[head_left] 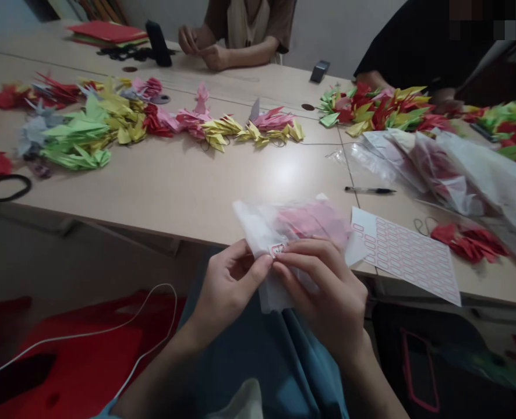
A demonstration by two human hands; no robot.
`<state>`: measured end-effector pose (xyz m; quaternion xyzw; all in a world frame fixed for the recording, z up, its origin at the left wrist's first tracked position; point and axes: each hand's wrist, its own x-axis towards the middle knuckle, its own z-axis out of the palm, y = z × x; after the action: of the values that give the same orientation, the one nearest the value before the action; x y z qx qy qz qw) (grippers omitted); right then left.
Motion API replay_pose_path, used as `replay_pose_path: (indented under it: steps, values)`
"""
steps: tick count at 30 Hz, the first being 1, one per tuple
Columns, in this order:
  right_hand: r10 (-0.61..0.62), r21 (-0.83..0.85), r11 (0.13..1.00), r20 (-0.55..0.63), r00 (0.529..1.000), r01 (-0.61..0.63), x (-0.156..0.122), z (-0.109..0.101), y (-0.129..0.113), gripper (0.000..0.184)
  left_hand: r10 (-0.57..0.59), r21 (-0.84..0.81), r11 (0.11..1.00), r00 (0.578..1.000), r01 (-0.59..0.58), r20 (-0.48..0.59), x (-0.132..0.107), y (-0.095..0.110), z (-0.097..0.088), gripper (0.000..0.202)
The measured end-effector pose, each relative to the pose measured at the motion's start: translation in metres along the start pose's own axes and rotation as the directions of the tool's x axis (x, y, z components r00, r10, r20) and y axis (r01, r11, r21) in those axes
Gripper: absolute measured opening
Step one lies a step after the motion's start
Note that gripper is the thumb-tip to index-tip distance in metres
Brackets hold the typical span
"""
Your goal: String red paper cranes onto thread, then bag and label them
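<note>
A translucent plastic bag [258, 227] with pink folded paper [313, 220] inside lies at the table's front edge, partly hanging over it. My left hand [234, 285] pinches the bag's folded side between thumb and fingers. On that fold sits a small red-edged label [278, 250] with dark writing. My right hand [323, 282] presses the label's edge with fingertips and thumb, its fingers closed against the bag. Right of the bag lies a sheet of red-bordered label stickers [409, 253], some of its places bare.
Strings of folded paper cranes [78, 131] run across the left of the table, with another colourful heap [375, 110] at right. Filled plastic bags [450, 169], a pen [370, 190] and red folded paper [470, 241] lie to the right. Two other people [249, 35] are across the table.
</note>
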<state>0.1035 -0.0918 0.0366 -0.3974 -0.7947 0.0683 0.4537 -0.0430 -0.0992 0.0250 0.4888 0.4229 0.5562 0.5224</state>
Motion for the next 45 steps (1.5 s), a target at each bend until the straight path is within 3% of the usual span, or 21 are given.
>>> replay_pose_path:
  steps: [7,12,18,24,34,45]
  values:
    - [-0.016,-0.008,1.000,0.056,0.998,0.016,0.009,-0.001,-0.003,0.015,0.070,0.188,0.980,0.997,-0.068,-0.007,-0.003,0.002,-0.004,0.009]
    - [0.060,-0.003,0.998,0.139,0.989,-0.060,0.013,-0.010,-0.005,0.010,0.218,0.450,0.869,0.975,-0.207,0.027,-0.004,-0.002,-0.004,0.009]
    - [0.132,-0.061,0.990,0.114,0.985,-0.125,0.010,-0.011,-0.006,0.008,0.271,0.510,0.811,0.957,-0.286,0.105,0.001,-0.002,0.000,0.010]
    - [0.106,-0.164,0.982,0.050,0.993,-0.096,0.004,-0.002,-0.004,0.005,0.239,0.498,0.832,0.968,-0.246,0.079,0.002,-0.009,0.002,0.013]
    - [0.245,-0.064,0.968,0.011,0.969,-0.244,-0.001,0.010,0.005,0.004,0.124,0.413,0.904,0.992,-0.108,-0.011,0.003,-0.023,0.003,0.011]
    - [0.301,-0.008,0.953,-0.029,0.953,-0.302,0.003,0.016,0.015,0.006,0.049,0.380,0.925,0.997,-0.020,-0.067,0.006,-0.027,0.002,0.012]
